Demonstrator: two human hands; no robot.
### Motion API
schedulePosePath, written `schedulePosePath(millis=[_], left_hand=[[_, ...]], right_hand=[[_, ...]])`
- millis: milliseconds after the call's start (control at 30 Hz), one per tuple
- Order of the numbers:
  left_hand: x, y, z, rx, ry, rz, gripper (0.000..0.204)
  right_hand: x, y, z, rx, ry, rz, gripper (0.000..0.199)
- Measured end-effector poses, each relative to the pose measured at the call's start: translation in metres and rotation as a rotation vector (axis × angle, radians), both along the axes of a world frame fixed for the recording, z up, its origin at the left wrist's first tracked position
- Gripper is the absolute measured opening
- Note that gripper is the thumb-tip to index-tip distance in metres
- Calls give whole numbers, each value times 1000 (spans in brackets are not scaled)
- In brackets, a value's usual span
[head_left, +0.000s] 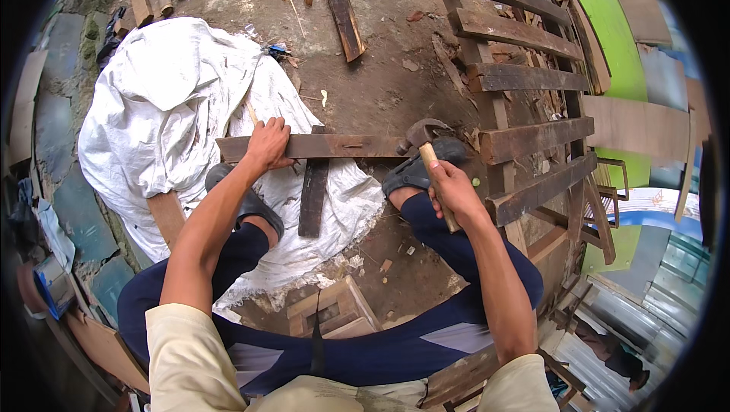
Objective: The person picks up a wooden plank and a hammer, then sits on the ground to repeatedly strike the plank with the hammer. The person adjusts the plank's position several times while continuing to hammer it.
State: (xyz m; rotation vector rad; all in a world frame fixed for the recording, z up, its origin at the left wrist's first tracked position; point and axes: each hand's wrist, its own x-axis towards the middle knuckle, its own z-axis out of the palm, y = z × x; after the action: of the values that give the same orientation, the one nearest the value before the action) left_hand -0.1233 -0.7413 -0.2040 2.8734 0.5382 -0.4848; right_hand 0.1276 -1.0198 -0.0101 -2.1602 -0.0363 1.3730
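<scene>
A brown wooden board [365, 147] lies crosswise in front of me. My left hand [268, 144] is closed over its left part, fingers on top and thumb at the near edge. What looks like a nail or splinter [350, 146] shows on the board's face. Under the board, a shorter dark wood piece [312, 203] runs toward me. My right hand [454, 188] grips the wooden handle of a claw hammer [429, 152]. The hammer's dark head is up near the board's right end, above my right shoe [411, 174].
A white cloth sheet [163, 93] spreads beneath the left side. At right lies a slatted wooden frame [525, 81]. Loose timber [340, 7] is on the dirt floor farther off. A small wooden stool-like piece [334, 310] sits between my legs.
</scene>
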Motion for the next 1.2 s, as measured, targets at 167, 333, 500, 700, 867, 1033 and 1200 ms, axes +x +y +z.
schedulePosePath(millis=[167, 333, 500, 700, 867, 1033, 1200], left_hand=[[12, 1, -4, -87, 66, -18, 93], [11, 12, 12, -365, 175, 174, 98], [-5, -2, 1, -112, -78, 74, 91], [10, -6, 8, -128, 48, 72, 83], [7, -5, 9, -151, 83, 91, 84], [12, 7, 13, -206, 111, 100, 82], [13, 9, -9, -74, -234, -69, 84]], right_hand=[[-12, -1, -46, 46, 150, -295, 42], [-25, -7, -71, 8, 134, -239, 43], [-38, -5, -72, 22, -87, -74, 44], [-75, 8, -109, 105, -118, -273, 44], [-80, 7, -115, -6, 72, -342, 42], [-81, -5, -116, 65, 15, -552, 38], [-79, -6, -135, 79, 167, -558, 42]])
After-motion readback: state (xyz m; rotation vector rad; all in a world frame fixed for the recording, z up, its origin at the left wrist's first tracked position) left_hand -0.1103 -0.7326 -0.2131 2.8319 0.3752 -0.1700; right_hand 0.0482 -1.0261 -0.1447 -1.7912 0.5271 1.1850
